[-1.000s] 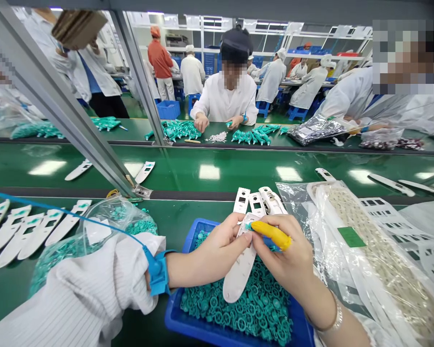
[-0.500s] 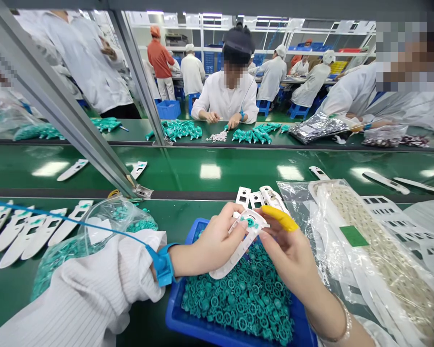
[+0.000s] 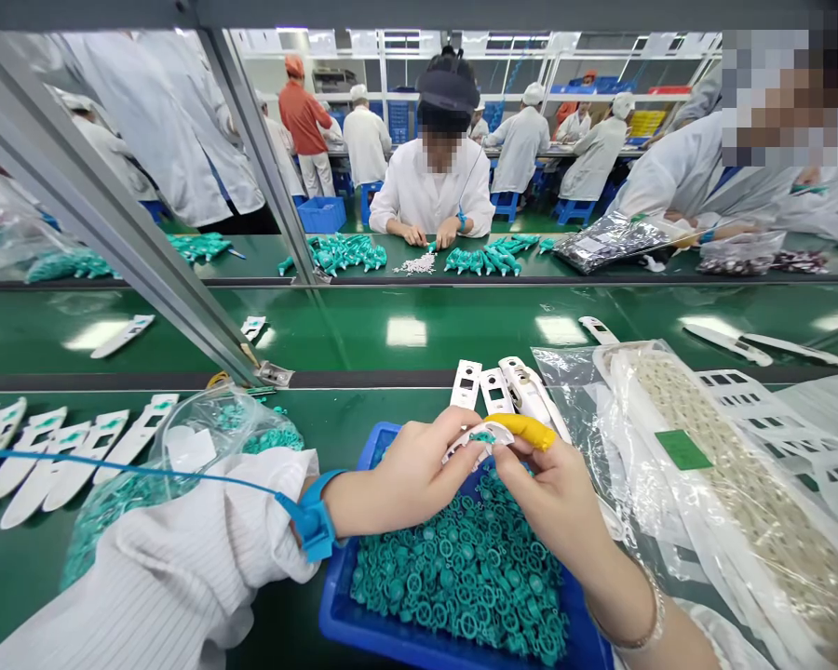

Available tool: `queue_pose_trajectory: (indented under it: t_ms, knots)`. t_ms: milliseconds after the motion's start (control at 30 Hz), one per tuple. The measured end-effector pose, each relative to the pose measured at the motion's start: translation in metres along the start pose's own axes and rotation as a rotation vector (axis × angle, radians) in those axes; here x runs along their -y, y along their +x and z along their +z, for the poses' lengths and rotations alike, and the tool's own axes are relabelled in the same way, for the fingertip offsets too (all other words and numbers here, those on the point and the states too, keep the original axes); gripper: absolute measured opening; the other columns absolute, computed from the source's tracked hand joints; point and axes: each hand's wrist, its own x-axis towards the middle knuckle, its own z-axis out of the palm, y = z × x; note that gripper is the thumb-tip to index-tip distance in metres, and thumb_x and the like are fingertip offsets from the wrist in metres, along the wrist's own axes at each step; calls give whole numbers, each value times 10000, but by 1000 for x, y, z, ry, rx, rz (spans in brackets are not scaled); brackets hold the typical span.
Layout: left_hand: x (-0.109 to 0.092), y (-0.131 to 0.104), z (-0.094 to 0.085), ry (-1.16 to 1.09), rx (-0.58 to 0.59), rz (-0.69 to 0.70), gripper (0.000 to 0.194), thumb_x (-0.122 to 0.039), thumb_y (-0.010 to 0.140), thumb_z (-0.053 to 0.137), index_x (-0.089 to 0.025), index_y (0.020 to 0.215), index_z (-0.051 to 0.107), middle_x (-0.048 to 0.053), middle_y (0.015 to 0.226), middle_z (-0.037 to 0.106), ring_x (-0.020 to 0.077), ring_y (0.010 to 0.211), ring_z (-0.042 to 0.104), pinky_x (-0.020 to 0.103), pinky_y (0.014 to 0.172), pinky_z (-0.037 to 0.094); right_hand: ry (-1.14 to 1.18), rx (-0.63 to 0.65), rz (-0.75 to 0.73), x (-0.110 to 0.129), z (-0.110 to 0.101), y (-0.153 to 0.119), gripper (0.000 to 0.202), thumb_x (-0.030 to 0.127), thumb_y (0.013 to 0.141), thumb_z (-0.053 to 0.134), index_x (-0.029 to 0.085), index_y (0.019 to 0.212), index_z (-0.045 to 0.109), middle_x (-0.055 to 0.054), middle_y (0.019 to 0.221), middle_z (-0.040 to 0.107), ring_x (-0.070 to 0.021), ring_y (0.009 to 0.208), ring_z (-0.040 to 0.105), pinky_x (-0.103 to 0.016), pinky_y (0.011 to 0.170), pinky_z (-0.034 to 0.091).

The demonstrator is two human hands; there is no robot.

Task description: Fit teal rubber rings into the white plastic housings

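Observation:
A white plastic shell (image 3: 497, 430) with a small green part inside its end is held over the blue bin. My left hand (image 3: 419, 465) grips its left side between thumb and fingers. On the right side, my right hand (image 3: 548, 475) pinches the same shell, with a yellow cover on the index finger. Most of the shell's length is hidden from view. Below both hands, the blue bin (image 3: 335, 596) holds many small green ring-shaped parts (image 3: 453, 568). Several white shells (image 3: 466, 383) lie just behind the bin.
White shells with green parts (image 3: 60, 465) lie at left by a clear bag of green parts (image 3: 112, 512). Bagged pale parts (image 3: 733, 475) lie right. A metal post (image 3: 126, 205) slants across the left. Beyond the belt (image 3: 335, 326), a person (image 3: 433, 191) handles green parts.
Both hands have tilted the white shell, so its long body no longer shows below them. White shells on the belt have shifted left. The seated person's hands have moved closer together.

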Motion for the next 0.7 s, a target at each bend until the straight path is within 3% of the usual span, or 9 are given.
queue_pose_trajectory:
  t_ms: [100, 200, 300, 433, 567, 700]
  knots:
    - [4, 4, -1, 25, 9, 15, 214, -311, 897, 401, -188, 1040, 503, -18, 676, 608, 102, 529, 504, 219, 521, 347, 35, -1, 2, -4, 3, 1, 206, 221, 795, 499, 175, 951, 625, -34, 748, 701, -180, 733, 664, -301, 662, 539]
    - [23, 29, -14, 118, -25, 19, 250, -327, 882, 426, -194, 1072, 519, -6, 796, 640, 110, 619, 551, 212, 583, 398, 72, 11, 14, -13, 9, 2, 329, 231, 808, 494, 172, 1129, 537, -100, 1007, 675, -189, 879, 651, -312, 720, 541]
    - [62, 77, -40, 330, -211, -181, 266, -347, 886, 424, -217, 1098, 520, -12, 916, 644, 120, 762, 586, 210, 691, 439, -65, 111, 12, -23, 18, 2, 340, 209, 813, 475, 157, 1143, 539, -116, 1045, 651, -181, 871, 637, -303, 697, 531]
    - [128, 125, -72, 446, -355, -410, 243, -260, 907, 407, -152, 1079, 542, 65, 1031, 615, 171, 923, 579, 305, 810, 457, -448, 447, -34, -28, 28, 0, 272, 186, 856, 419, 180, 1001, 648, -53, 832, 685, -156, 719, 631, -267, 653, 476]
    - [181, 122, -81, 553, -452, -624, 304, -319, 871, 512, -145, 1119, 540, 95, 1169, 539, 215, 1031, 540, 438, 873, 450, -617, 510, 5, -29, 34, 1, 308, 202, 884, 366, 146, 912, 668, -66, 696, 673, -178, 617, 617, -272, 576, 422]
    - [201, 114, -82, 625, -477, -696, 354, -318, 866, 520, -154, 1179, 508, 102, 1237, 497, 241, 1099, 502, 470, 909, 425, -661, 631, -61, -33, 36, 0, 230, 178, 845, 433, 173, 873, 660, -67, 805, 684, -183, 731, 631, -262, 642, 416]
